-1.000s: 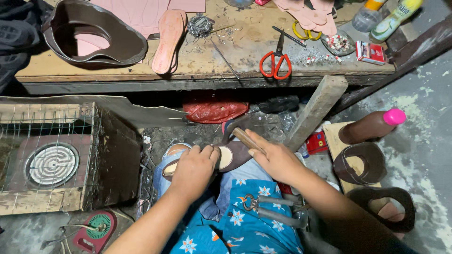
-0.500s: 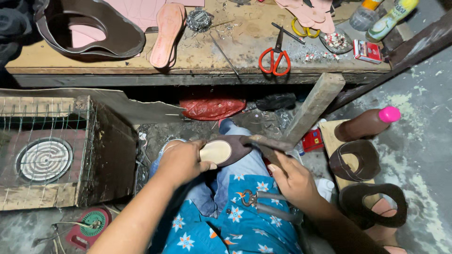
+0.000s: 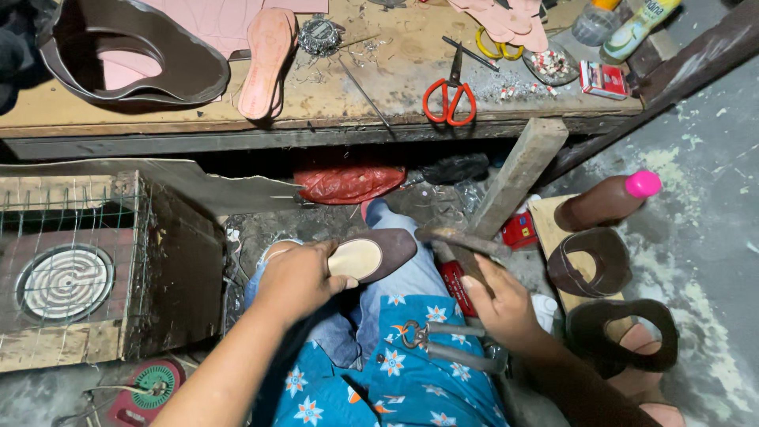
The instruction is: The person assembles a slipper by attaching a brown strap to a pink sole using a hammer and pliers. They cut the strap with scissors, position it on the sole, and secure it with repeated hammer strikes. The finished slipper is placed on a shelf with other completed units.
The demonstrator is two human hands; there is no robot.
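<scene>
Across the top runs the long, scarred wooden work surface (image 3: 237, 95), carrying a dark brown cut leather upper (image 3: 142, 59), a pink insole (image 3: 269, 59) and orange-handled scissors (image 3: 449, 99). Below left stands a wire-caged wooden box with a round coil heater (image 3: 67, 281). On the person's lap, over blue flower-print cloth (image 3: 395, 372), the left hand (image 3: 296, 278) is closed around a brown pointed shoe with a tan sole (image 3: 371, 257), sole up, toe pointing right. The right hand (image 3: 502, 304) grips the red handle of a steel-headed hammer (image 3: 458, 253), its head just beside the toe. Metal pincers (image 3: 443, 344) lie on the lap. Judged from this, the shoe should be braced firmly on the knee, fingers clear of the toe, and struck with short, light taps.
</scene>
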